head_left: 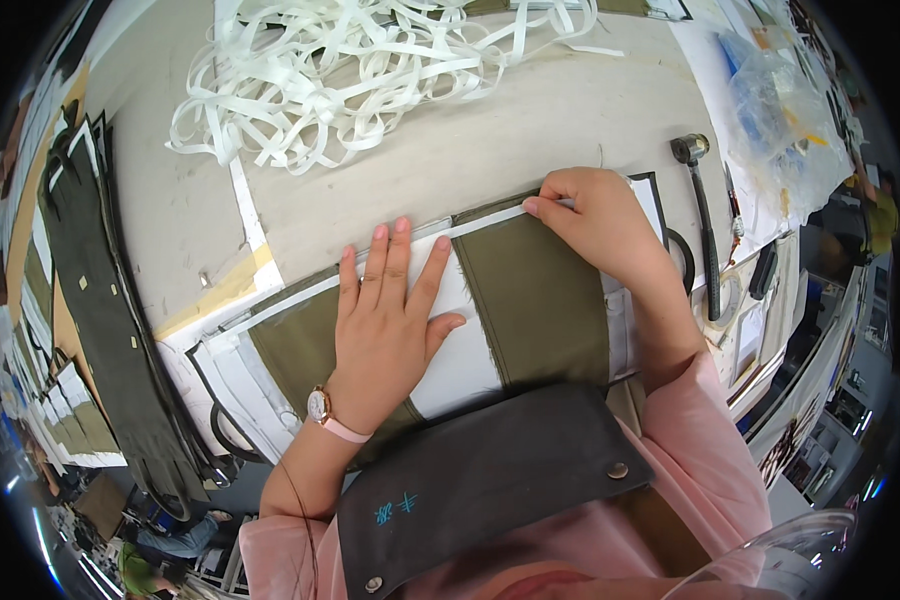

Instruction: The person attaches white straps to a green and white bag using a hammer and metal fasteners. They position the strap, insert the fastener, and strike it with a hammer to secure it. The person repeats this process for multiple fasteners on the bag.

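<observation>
In the head view, the left hand [385,320] lies flat at frame centre, fingers spread open, pressing on the olive-green fabric panel [535,300] and the white sheet [460,360] beneath it. The right hand [595,215], right of centre, has its fingers closed, pinching the narrow white tape strip [490,222] along the panel's upper edge. A tangle of white tape [370,70] fills the top. A black hammer [702,215] lies at right.

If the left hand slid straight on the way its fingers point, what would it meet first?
The left hand lies flat, fingers pointing away across the table. Just past the fingertips runs the white strip along the workpiece's far edge; beyond that bare tabletop, then probably the tangled white tape pile.
</observation>
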Demonstrator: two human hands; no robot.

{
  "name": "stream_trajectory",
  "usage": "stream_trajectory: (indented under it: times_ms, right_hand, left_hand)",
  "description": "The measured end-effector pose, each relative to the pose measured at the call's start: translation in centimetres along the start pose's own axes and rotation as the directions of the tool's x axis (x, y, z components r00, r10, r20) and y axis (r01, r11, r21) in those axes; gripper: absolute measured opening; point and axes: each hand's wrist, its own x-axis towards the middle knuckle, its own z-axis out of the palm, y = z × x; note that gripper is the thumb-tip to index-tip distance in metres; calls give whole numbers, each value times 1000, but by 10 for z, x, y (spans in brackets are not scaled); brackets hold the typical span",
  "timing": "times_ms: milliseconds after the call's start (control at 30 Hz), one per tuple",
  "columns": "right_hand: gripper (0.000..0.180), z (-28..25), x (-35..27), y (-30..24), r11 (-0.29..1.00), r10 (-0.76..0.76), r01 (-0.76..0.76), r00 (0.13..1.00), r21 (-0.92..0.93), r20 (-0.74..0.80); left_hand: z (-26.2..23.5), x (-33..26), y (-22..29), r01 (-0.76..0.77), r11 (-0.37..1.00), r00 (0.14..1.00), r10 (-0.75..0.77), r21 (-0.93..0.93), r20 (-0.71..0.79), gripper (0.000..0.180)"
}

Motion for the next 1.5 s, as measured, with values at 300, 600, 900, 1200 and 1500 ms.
stream_trajectory:
  times_ms: [300, 600, 900, 1200, 1500]
  right_hand:
    - [29, 1, 1, -1, 999, 8, -7, 1000, -44, 27]
    - [26, 2, 3, 0, 991, -68, 67, 998, -116, -11]
    - [25, -43, -34, -9, 971, -86, 40, 978, -236, -190]
    - [25, -30, -15, 36, 994, 112, -113, 979, 2, -172]
    - [25, -29, -12, 36, 987, 101, -115, 986, -108, -131]
  left_hand:
    - [-1, 5, 8, 34, 997, 999, -32, 66, -21, 70]
    - [-6, 39, 20, -93, 994, 993, 97, 57, -71, 71]
    - [7, 44, 11, -155, 982, 988, 155, -105, -6, 77]
    - [6, 45, 12, -165, 978, 986, 166, -124, -7, 73]
    - [-3, 71, 27, -277, 961, 959, 276, -1, -69, 68]
